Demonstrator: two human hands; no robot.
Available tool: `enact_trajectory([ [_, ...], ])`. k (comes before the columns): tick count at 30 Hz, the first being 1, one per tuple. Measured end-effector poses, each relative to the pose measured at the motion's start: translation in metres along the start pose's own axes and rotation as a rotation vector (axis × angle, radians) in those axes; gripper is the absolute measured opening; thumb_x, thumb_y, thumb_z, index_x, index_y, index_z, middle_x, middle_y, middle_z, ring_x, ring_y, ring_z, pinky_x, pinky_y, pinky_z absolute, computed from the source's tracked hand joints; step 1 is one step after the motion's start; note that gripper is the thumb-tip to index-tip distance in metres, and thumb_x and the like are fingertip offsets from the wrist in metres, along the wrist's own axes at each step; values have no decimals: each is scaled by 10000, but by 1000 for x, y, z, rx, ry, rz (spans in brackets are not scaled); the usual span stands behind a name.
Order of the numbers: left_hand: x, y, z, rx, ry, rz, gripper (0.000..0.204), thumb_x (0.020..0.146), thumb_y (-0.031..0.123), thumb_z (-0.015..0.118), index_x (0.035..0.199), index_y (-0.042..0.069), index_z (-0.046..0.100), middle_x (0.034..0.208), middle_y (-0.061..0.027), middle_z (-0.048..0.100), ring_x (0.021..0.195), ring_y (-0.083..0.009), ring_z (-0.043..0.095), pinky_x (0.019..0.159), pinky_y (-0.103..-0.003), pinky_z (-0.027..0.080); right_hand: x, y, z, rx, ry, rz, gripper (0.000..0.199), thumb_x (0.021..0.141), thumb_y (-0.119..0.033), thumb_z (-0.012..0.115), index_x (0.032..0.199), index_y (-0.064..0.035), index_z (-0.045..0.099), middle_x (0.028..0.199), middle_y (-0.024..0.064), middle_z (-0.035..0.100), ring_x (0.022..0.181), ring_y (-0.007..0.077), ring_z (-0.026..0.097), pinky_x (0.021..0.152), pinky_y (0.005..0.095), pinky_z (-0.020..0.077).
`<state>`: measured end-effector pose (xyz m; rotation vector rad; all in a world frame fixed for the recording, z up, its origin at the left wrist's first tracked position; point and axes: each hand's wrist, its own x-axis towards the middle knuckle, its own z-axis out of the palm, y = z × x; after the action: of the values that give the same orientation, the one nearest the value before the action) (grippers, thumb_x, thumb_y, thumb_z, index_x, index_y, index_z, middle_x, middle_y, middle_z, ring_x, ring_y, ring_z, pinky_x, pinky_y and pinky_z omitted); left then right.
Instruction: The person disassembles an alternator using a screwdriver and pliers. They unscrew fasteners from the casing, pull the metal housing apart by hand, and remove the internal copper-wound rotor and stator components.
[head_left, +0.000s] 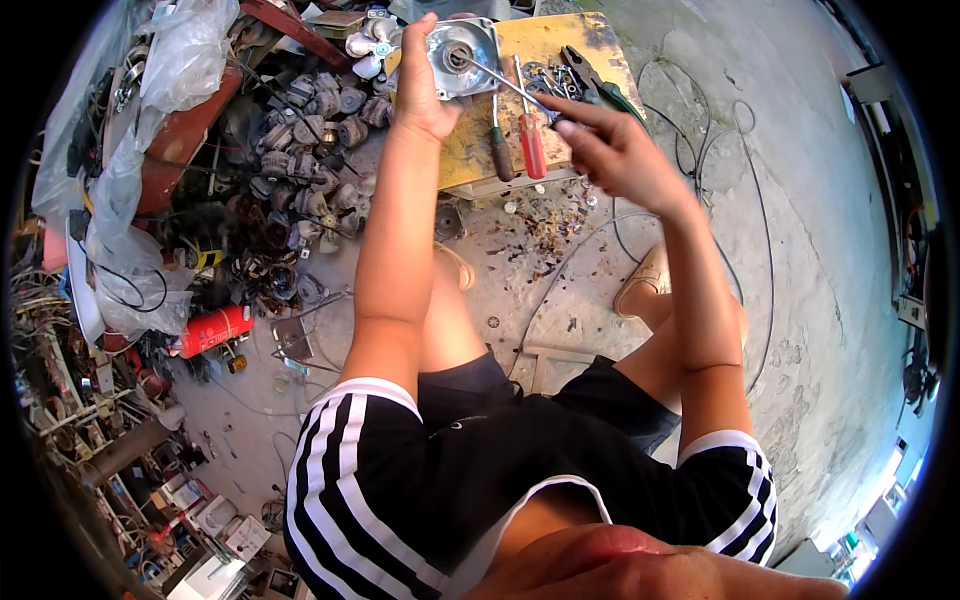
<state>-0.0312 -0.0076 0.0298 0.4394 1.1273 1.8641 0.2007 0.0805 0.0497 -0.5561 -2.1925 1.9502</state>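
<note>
My left hand [425, 90] is closed on a silvery square metal motor end cover [470, 75], held up over the near left part of a yellow worktable. In my right hand [620, 150] is a screwdriver [510, 86] with a long thin shaft; the fingers wrap its dark handle. Its tip meets the round hub in the middle of the cover. Below, a red-handled screwdriver [532, 145] and a dark-handled screwdriver [500, 150] lie side by side on the table. Pliers with green handles [605, 85] rest farther right, beside small loose screws [550, 80].
The low yellow worktable [610, 40] stands ahead of me. A heap of small motors [300, 150] covers the floor to the left, near a red cylinder [215, 330]. Black cables [770, 230] run over the concrete at right. Debris [545, 225] lies under the table's near edge.
</note>
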Motion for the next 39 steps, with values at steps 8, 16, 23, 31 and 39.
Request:
enact_trajectory([
  [8, -10, 1, 4, 143, -144, -114, 551, 938, 517, 477, 1224, 65, 608, 1058, -115, 699, 923, -288, 709, 811, -510, 609, -15, -9, -30, 30, -96, 137, 404, 1050, -275, 519, 1448, -201, 525, 618, -81, 405, 480, 17, 305, 414, 187, 239],
  [16, 2, -13, 10, -110, 20, -40, 563, 917, 560, 465, 1157, 66, 588, 1051, -153, 669, 946, -423, 679, 817, -597, 576, -5, 42, 65, -196, 401, -217, 399, 1001, -105, 568, 1400, -102, 554, 1149, 159, 718, 988, 188, 689, 865, 325, 523],
  [23, 10, -20, 18, -203, 239, 108, 595, 885, 568, 454, 1139, 45, 577, 1039, -155, 656, 934, -427, 663, 802, -636, 558, 5, 44, 76, -348, 417, -207, 432, 965, -108, 604, 1392, -158, 560, 1076, 229, 684, 951, 400, 676, 785, 368, 542],
  [31, 9, -13, 7, -25, 154, 24, 560, 907, 554, 462, 1147, 65, 593, 1028, -144, 677, 923, -389, 692, 804, -570, 586, 6, 31, 42, -306, 298, -192, 388, 1003, -159, 579, 1390, -134, 579, 870, 81, 733, 730, 88, 610, 679, 284, 513],
  [39, -6, 6, -3, 203, -195, -84, 616, 915, 578, 473, 1259, 77, 580, 1090, -127, 689, 909, -341, 717, 794, -489, 611, -9, -5, -18, 83, -76, 124, 419, 1028, -272, 567, 1435, -177, 541, 679, -66, 488, 583, 8, 429, 490, 176, 361],
])
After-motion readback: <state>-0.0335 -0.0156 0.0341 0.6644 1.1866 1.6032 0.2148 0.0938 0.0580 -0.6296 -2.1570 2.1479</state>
